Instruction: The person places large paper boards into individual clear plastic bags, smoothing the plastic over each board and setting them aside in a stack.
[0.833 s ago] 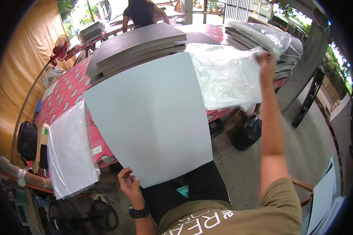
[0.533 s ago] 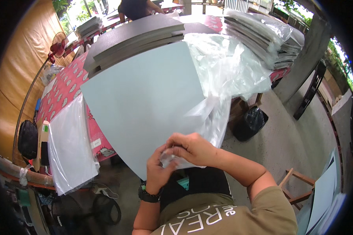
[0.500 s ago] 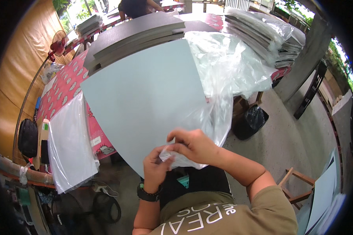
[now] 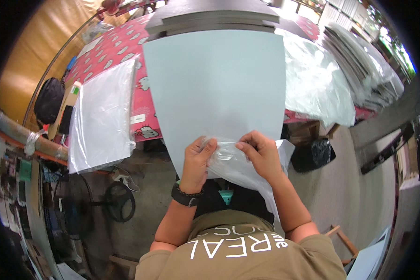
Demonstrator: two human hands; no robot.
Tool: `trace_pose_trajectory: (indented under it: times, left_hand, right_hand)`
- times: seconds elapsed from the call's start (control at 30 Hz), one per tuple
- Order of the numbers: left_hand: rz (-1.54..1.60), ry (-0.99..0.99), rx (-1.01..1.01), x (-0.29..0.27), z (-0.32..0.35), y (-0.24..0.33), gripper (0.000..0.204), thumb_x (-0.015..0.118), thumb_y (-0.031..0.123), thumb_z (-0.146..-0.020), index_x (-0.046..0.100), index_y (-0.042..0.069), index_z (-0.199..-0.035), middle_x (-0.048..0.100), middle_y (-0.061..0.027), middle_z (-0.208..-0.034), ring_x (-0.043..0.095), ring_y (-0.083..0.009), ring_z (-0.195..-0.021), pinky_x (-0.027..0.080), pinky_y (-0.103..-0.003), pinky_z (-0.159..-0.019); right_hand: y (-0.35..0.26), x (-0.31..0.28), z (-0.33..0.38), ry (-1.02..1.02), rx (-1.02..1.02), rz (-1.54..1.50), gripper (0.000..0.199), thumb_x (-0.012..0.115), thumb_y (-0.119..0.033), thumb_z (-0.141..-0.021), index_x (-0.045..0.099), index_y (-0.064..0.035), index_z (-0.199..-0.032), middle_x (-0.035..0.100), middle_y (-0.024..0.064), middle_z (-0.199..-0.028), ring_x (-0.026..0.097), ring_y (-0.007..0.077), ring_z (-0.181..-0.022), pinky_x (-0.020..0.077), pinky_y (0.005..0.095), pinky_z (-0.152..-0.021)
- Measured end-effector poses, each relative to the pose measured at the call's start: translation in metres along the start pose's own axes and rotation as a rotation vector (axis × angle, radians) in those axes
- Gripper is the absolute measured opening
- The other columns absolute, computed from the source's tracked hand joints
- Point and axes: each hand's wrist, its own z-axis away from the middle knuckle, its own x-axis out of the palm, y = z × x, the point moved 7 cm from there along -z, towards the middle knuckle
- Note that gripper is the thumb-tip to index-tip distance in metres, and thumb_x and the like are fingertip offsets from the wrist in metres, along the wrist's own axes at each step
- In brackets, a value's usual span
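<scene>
A large pale grey-blue sheet [image 4: 214,84] reaches from the table toward me, its near edge close to my waist. Over that near edge my two hands pinch a clear plastic bag [image 4: 228,156], which hangs down to the right past my right forearm. My left hand [image 4: 198,161] has thumb and fingers closed on the bag's left part. My right hand [image 4: 261,154] grips it a little way to the right, thumb against fingers. Between the hands the plastic is bunched and shiny.
Dark grey boards [image 4: 219,18] are stacked behind the sheet. Clear plastic bags [image 4: 317,74] lie to its right, beside a wrapped stack [image 4: 359,60]. At left, a plastic-covered pile [image 4: 102,112] rests on the pink tablecloth [image 4: 121,46]. A black-lined bin [image 4: 312,154] stands at lower right.
My hands have moved apart, stretching the plastic between them. The bag has come off the right side of the sheet toward me. The view has turned and tilted down.
</scene>
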Motion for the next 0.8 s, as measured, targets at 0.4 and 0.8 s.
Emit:
trace_pose_trajectory:
  times: [0.4,0.8]
  left_hand:
    - [-0.869,0.019,0.261,-0.098,-0.014,0.033,0.042,0.067,0.033,-0.069,0.052,0.001,-0.094,0.055,-0.0057,-0.062,0.054,-0.0149,-0.062,0.043,-0.025,-0.059]
    - [0.956,-0.139,0.106,-0.033,-0.002,0.108,0.034,0.033,0.033,-0.09,0.053,0.009,-0.102,0.057,-0.0068,-0.096,0.054,-0.0194,-0.089,0.043,-0.035,-0.077]
  right_hand:
    - [-0.007,-0.015,-0.018,-0.322,0.005,-0.98,0.018,0.039,-0.022,-0.089,0.042,-0.0068,-0.079,0.049,0.0044,-0.055,0.047,0.0133,-0.039,0.0363,0.0224,-0.034]
    - [-0.042,0.04,0.041,-1.579,-0.088,-0.427,0.004,0.061,-0.002,-0.073,0.059,0.0005,-0.075,0.058,0.0035,-0.064,0.055,0.0143,-0.06,0.0444,0.0275,-0.055]
